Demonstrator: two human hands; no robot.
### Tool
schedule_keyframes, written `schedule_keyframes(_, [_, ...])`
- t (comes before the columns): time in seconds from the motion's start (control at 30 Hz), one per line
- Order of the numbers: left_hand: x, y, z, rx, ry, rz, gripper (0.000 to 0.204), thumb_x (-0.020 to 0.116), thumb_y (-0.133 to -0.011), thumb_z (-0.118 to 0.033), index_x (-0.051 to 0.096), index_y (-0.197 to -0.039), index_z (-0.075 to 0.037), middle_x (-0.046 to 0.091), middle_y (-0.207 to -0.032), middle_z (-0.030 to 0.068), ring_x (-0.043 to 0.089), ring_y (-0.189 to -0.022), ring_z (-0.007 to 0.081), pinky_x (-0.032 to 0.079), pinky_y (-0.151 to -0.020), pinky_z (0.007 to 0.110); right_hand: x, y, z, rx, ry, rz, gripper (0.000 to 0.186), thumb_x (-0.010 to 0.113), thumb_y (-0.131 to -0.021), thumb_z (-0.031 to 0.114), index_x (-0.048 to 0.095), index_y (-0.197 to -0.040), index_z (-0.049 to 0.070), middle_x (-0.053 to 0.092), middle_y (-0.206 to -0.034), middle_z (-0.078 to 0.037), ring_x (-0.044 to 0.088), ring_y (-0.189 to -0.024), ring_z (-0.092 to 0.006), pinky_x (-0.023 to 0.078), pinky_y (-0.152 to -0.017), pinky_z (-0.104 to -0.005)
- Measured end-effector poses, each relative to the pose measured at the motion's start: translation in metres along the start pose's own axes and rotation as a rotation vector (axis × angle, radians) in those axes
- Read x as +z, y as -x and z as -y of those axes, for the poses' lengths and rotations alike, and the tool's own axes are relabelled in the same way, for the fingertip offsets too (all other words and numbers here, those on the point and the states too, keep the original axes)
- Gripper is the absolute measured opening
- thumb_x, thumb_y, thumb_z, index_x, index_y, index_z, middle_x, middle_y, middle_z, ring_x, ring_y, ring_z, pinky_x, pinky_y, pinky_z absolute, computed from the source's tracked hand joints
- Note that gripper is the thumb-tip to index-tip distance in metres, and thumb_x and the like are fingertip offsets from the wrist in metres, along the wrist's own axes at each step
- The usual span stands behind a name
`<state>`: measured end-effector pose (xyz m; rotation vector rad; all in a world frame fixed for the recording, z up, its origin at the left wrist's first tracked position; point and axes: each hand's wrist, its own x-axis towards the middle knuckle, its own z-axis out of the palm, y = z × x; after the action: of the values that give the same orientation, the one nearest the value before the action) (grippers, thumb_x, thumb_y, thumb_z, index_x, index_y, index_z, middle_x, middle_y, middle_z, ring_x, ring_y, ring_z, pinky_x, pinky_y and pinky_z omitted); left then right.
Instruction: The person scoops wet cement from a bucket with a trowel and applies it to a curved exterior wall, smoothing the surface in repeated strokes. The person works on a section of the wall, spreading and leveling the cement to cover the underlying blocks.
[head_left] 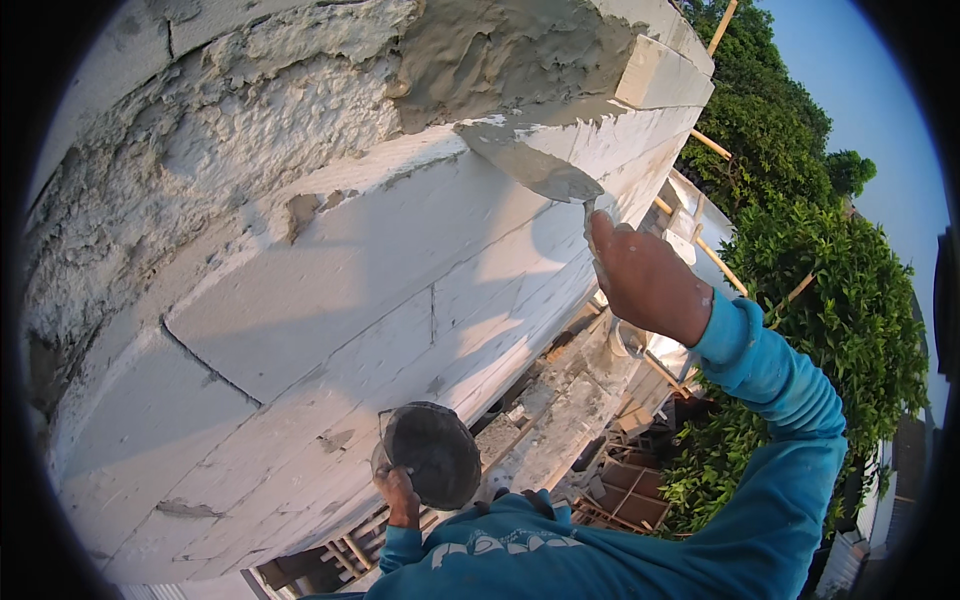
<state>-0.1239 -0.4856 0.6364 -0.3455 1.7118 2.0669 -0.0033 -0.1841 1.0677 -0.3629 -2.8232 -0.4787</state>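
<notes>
My right hand [645,275] is closed round the handle of a trowel [545,172]. Grey mortar coats the trowel's blade, which lies against the upper edge of the white block wall [330,290]. Wet mortar [490,60] is spread over the rough face just beyond the blade. Low against the wall, my left hand [399,495] grips the rim of a black bucket [432,455]. The bucket is tilted so that its dark inside shows; how much mortar it holds I cannot make out.
A plank walkway [560,425] runs below along the wall. A white pail [628,340] stands on it. Bamboo poles [720,262] stick out at the right, with leafy trees [850,320] behind. Scrap wood [625,490] lies far below.
</notes>
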Motion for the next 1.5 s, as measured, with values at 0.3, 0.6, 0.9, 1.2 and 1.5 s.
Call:
schedule_keyframes(0.3, [0.013, 0.017, -0.026, 0.082, 0.007, -0.077, 0.019, 0.058, -0.064, 0.004, 0.043, -0.065, -0.007, 0.054, -0.071, 0.0064, 0.051, -0.06, 0.0162, 0.042, -0.056, 0.031, 0.023, 0.068, 0.046, 0.089, -0.379, 0.115, 0.036, 0.063, -0.086, 0.015, 0.043, -0.112, 0.0, 0.06, -0.081, -0.024, 0.061, -0.072, -0.0449, 0.049, -0.062, -0.0494])
schedule_keyframes(0.6, [0.031, 0.028, -0.05, 0.208, -0.263, 0.092, 0.009, 0.058, -0.069, -0.003, 0.062, -0.073, 0.004, 0.049, -0.057, -0.0011, 0.041, -0.05, 0.0076, 0.033, -0.047, 0.025, 0.285, 0.169, 0.141, -0.011, -0.864, 0.827, 0.057, 0.065, -0.086, 0.032, 0.045, -0.124, -0.006, 0.063, -0.088, -0.029, 0.063, -0.082, -0.0445, 0.049, -0.073, -0.0471])
schedule_keyframes(0.9, [0.044, 0.036, -0.086, 0.107, -0.304, 0.21, 0.052, 0.057, -0.068, 0.003, 0.064, -0.119, -0.001, 0.053, -0.059, -0.0013, 0.044, -0.051, 0.0075, 0.038, -0.05, 0.025, 0.302, 0.164, 0.153, 0.196, -1.896, 1.476, 0.024, 0.059, -0.094, 0.021, 0.049, -0.109, 0.005, 0.049, -0.066, -0.001, 0.048, -0.042, -0.0096, 0.043, -0.037, -0.0262])
schedule_keyframes(1.2, [0.037, 0.02, -0.065, 0.207, 0.009, 0.317, 0.03, 0.054, -0.07, 0.008, 0.067, -0.097, 0.002, 0.068, -0.083, 0.0065, 0.06, -0.069, 0.0135, 0.047, -0.066, 0.027, 0.261, 0.197, 0.123, 0.567, -2.47, 1.245, 0.029, 0.061, -0.092, 0.022, 0.045, -0.108, 0.003, 0.049, -0.066, -0.004, 0.045, -0.04, -0.009, 0.04, -0.035, -0.0231])
schedule_keyframes(1.5, [0.06, 0.015, -0.053, 0.0, 0.196, 0.262, 0.041, 0.053, -0.067, 0.011, 0.068, -0.105, 0.003, 0.068, -0.086, 0.0048, 0.057, -0.065, 0.0111, 0.046, -0.06, 0.025, 0.142, 0.141, 0.07, 0.507, -2.453, 0.709, 0.045, 0.07, -0.085, 0.028, 0.047, -0.112, 0.0, 0.048, -0.069, -0.004, 0.046, -0.046, -0.0083, 0.039, -0.037, -0.0214])
